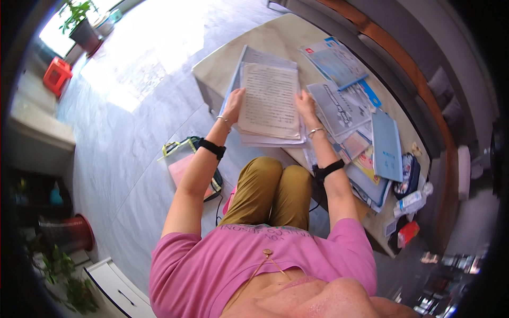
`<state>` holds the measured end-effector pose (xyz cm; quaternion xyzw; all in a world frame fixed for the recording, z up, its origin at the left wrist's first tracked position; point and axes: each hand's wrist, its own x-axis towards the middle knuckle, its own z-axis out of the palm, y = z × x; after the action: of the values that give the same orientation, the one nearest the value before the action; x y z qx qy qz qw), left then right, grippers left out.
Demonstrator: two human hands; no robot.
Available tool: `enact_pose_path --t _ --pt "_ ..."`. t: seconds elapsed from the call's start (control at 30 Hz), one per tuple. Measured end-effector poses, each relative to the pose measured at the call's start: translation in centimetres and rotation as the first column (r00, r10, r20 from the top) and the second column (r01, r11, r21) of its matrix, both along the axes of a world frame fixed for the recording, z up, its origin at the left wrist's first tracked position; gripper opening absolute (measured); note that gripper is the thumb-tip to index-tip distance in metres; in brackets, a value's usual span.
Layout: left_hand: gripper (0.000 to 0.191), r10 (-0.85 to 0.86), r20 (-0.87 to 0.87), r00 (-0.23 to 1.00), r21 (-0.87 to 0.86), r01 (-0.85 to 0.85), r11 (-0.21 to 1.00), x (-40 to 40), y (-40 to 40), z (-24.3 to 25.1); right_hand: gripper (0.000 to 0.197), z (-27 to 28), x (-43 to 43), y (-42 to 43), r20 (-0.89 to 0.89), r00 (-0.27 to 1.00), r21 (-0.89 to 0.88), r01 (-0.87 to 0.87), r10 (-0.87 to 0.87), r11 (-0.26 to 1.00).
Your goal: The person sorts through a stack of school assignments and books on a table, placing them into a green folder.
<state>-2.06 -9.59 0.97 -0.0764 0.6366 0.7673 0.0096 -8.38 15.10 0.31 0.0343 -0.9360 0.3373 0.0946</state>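
A stack of written sheets point(270, 101) spans the space between my two hands at the table's near side. My left hand point(235, 104) grips its left edge, and my right hand point(305, 105) grips the right edge. The top sheet is cream and covered in lines of writing. Whiter sheets point(274, 140) stick out below it, and a blue-edged folder or sheet point(247, 55) shows behind the top left. Just right of my right hand lies a grey printed booklet point(338, 105).
The marble-look table point(278, 31) also bears a blue plastic folder point(334, 61), a light blue booklet point(386, 145), a pencil case point(406, 175) and a clear plastic bottle point(411, 202). A bag point(187, 167) lies on the floor at left. A sofa point(381, 51) runs along the far side.
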Motion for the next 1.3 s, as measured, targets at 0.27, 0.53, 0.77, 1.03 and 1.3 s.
enact_pose_path --t 0.27,0.53,0.77,1.03,1.3 --pt "0.022 -0.049 0.074 0.996 0.016 0.048 0.999 -0.9 0.1 -0.9 0.047 2.9 3.4 0.4 -0.052 0.991 -0.069 -0.129 0.125 0.989" --pt "0.022 -0.055 0.002 0.999 0.072 0.054 0.996 -1.3 0.1 -1.8 0.059 4.5 6.9 11.3 -0.203 0.979 0.036 -0.030 0.037 0.999" --pt "0.023 -0.071 0.010 0.997 -0.003 0.071 0.997 -1.4 0.5 -1.5 0.055 6.7 13.7 30.7 -0.169 0.899 0.393 0.438 -0.405 0.808" --pt "0.022 -0.036 0.067 0.997 -0.090 0.042 0.995 -1.0 -0.1 -0.9 0.040 4.4 20.2 35.4 0.029 0.914 0.578 0.315 -0.405 0.753" --pt "0.022 -0.038 0.031 0.999 0.000 0.038 0.999 -1.3 0.9 -0.9 0.026 3.8 19.0 30.2 -0.245 0.925 0.524 0.378 -0.291 0.763"
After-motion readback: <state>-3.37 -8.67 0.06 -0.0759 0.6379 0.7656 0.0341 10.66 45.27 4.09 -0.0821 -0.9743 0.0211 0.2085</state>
